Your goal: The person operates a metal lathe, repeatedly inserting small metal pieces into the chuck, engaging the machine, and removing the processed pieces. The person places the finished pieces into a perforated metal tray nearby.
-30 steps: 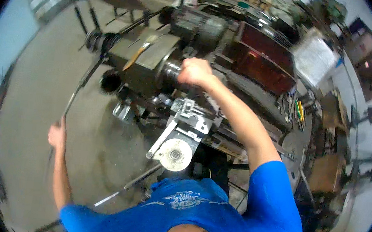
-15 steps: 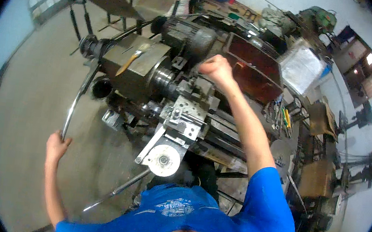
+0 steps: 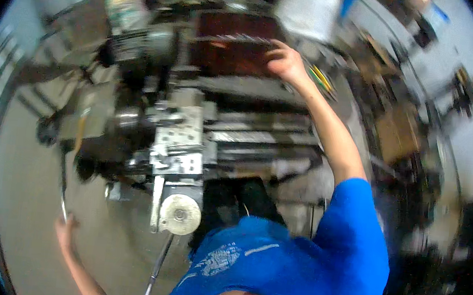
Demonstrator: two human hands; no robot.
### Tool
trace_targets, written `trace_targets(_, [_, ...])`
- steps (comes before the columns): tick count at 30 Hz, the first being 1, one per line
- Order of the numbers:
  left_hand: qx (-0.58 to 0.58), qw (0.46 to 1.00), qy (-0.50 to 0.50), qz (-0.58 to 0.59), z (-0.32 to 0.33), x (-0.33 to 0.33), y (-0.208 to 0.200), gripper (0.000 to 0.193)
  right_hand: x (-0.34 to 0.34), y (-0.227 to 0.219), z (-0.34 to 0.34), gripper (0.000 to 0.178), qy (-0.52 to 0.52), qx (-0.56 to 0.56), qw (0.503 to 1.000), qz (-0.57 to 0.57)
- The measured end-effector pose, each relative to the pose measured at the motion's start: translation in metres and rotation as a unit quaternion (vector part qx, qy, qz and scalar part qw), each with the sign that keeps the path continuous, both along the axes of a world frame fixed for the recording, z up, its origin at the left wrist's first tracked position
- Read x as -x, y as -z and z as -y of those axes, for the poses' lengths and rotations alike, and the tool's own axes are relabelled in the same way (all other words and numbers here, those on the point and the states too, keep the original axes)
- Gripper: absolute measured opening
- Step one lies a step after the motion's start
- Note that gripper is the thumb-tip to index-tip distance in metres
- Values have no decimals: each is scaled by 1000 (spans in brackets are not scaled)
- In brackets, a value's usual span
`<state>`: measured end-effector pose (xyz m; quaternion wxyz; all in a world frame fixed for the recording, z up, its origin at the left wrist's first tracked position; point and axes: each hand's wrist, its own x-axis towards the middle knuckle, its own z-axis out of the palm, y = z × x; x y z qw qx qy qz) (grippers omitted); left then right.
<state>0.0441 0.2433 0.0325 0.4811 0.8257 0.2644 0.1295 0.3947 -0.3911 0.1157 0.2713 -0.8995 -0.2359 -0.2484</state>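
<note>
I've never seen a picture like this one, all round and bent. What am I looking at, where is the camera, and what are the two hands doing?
The camera sits on a person's head and looks down, so the blue shirt at the bottom is the wearer's own. The wide lens bends straight edges, and the picture is blurred by motion.

Below is a big metal workshop machine, seemingly a lathe, with a round pale handwheel at its near end. It stands on a grey floor.

The right hand reaches far out to the machine's back edge, by a dark reddish tray; the blur hides whether it grips anything. The left hand hangs low at the side, by a thin metal rod, possibly touching it.
</note>
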Motion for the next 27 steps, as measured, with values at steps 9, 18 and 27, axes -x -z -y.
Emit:
trace_targets(9, [141, 988, 27, -50, -40, -11, 31, 25, 270, 44, 235, 24, 388, -121, 864, -298])
trace_targets(18, [122, 988, 35, -88, -20, -31, 31, 27, 431, 137, 280, 32, 594, 77, 647, -472])
trace_targets(27, [109, 988, 59, -95, -18, -36, 22, 29, 467, 203, 353, 52, 607, 111, 571, -541])
